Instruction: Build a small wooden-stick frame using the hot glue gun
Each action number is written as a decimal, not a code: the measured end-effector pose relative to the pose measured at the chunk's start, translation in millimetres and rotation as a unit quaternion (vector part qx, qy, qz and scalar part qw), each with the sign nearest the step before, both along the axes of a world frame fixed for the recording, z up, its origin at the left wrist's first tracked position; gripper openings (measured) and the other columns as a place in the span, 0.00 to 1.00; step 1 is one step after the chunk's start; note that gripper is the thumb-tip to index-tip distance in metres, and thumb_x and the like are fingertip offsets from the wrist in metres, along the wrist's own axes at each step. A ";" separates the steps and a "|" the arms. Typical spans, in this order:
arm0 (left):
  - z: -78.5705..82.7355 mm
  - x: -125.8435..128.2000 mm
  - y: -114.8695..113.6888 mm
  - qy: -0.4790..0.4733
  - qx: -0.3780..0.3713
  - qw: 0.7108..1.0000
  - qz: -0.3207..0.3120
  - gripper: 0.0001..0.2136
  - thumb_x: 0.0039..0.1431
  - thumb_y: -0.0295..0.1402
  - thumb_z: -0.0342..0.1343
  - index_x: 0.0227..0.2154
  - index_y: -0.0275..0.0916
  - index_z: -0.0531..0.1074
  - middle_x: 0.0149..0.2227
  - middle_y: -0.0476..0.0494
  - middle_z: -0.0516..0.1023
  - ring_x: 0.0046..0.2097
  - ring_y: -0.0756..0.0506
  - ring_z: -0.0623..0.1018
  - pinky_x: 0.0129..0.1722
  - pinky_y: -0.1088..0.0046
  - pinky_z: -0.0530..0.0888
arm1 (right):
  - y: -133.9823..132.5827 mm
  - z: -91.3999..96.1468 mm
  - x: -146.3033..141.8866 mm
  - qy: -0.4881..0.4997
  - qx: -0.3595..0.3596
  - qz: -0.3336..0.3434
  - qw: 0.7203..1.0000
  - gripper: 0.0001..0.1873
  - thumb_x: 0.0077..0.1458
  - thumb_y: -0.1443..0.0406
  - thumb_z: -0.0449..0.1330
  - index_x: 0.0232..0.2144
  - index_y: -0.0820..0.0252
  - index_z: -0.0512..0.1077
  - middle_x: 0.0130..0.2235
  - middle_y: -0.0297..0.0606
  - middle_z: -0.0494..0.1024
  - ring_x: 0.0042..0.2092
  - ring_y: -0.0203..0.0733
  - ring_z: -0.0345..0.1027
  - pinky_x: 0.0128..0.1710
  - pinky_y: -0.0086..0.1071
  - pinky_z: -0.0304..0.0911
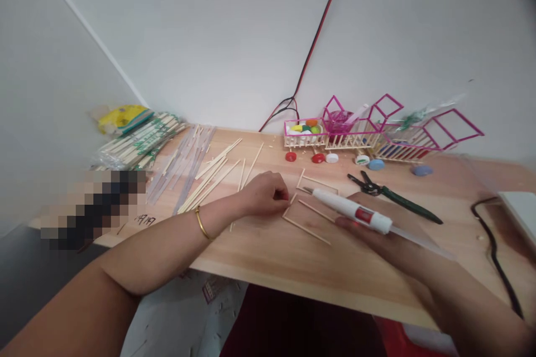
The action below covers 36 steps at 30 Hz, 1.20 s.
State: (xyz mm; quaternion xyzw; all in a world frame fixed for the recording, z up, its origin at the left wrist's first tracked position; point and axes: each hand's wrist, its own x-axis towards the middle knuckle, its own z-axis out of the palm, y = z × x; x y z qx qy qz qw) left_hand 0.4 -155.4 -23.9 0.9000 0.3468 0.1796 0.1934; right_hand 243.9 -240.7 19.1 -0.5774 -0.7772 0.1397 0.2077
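Wooden table [259, 256], glue gun [347, 206] in right hand [372, 240]

White glue gun [345, 206] seen, marked with a red patch. Sticks [208, 181] coloured pale yellow. Baskets [349, 141], far right, edged in magenta; caps [318, 158] coloured red, white, blue. Cutter handles [412, 204] coloured dark green. Cable [322, 25] coloured red and black. Bracelet [201, 224] coloured gold.

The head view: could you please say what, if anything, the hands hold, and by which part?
The right hand holds a glue gun by its body; whether the left hand grips the stick beside it cannot be told.
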 end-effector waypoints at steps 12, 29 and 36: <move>0.5 1.1 0.1 0.003 -0.002 1.000 0.002 0.06 0.47 0.32 0.55 0.22 0.36 0.73 0.27 0.46 0.73 0.32 0.49 0.70 0.38 0.72 0.65 | 9.1 -15.2 -7.6 -0.013 -0.101 0.061 0.993 0.15 0.52 0.53 0.54 0.24 0.57 0.63 0.27 0.35 0.70 0.30 0.39 0.64 0.29 0.32 0.58; -1.1 0.3 0.8 -0.003 -0.001 1.000 0.001 0.06 0.46 0.32 0.55 0.21 0.36 0.74 0.25 0.47 0.73 0.31 0.50 0.69 0.37 0.73 0.65 | 12.7 -15.5 -13.0 -0.043 -0.092 0.064 0.993 0.15 0.52 0.51 0.54 0.26 0.56 0.65 0.27 0.34 0.72 0.29 0.39 0.67 0.28 0.30 0.58; -1.0 0.0 0.5 0.007 -0.005 1.000 0.004 0.06 0.47 0.33 0.54 0.22 0.36 0.73 0.26 0.46 0.73 0.32 0.49 0.69 0.37 0.72 0.65 | 11.6 -13.7 -14.9 -0.028 -0.077 0.046 0.996 0.14 0.51 0.54 0.55 0.24 0.56 0.63 0.26 0.32 0.71 0.28 0.37 0.66 0.27 0.29 0.59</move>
